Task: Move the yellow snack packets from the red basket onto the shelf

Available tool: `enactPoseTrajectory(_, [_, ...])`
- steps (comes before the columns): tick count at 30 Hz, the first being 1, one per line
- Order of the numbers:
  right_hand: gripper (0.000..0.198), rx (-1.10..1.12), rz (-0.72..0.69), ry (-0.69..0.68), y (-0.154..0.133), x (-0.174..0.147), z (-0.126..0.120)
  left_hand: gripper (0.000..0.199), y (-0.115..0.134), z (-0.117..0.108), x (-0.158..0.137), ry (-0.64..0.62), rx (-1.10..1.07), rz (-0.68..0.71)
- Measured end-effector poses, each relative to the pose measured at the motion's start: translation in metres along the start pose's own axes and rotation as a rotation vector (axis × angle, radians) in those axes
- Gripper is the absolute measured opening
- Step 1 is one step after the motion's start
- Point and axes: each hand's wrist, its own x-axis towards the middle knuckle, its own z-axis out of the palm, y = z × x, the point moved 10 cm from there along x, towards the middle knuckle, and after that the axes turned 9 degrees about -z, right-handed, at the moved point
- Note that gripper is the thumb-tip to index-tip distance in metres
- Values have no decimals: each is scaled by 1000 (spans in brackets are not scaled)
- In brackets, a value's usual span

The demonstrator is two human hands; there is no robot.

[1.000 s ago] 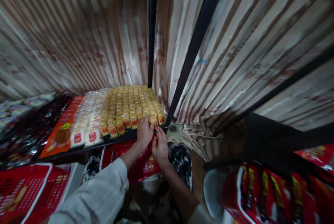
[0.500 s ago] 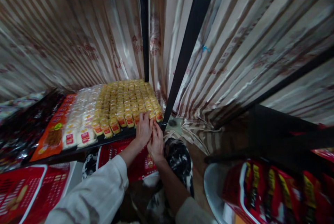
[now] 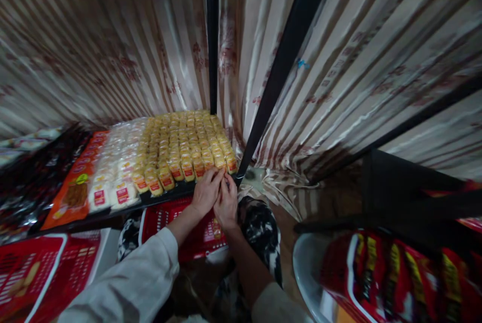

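Note:
Small yellow wrapped snacks (image 3: pixel 176 137), with red labels on the front ones, stand in tight rows on a dark shelf (image 3: pixel 181 188). My left hand (image 3: pixel 207 190) and my right hand (image 3: pixel 226 201) meet at the front right end of these rows. Their fingertips are bent together against the lowest packs, and what they pinch, if anything, is hidden behind the fingers. Beneath my hands, a red basket (image 3: pixel 160 222) sits between my knees, with a small wrapped piece visible in it.
White wrapped packs (image 3: pixel 122 192), an orange packet (image 3: pixel 71 197) and dark shiny packets (image 3: pixel 45 177) lie left along the shelf. A black post (image 3: pixel 259 112) rises just right of my hands. Another red basket (image 3: pixel 41 273) is lower left; red-and-yellow packets (image 3: pixel 395 273) fill one at right.
Both hands stay at the front right packs. The left hand's fingers have lowered and drawn closer to the right hand's fingertips. The view has shifted slightly.

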Motion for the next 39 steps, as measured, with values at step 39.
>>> enactPoseTrajectory(39, [51, -54, -49, -41, 5, 3, 3, 42, 6, 6, -3, -93, 147, 93])
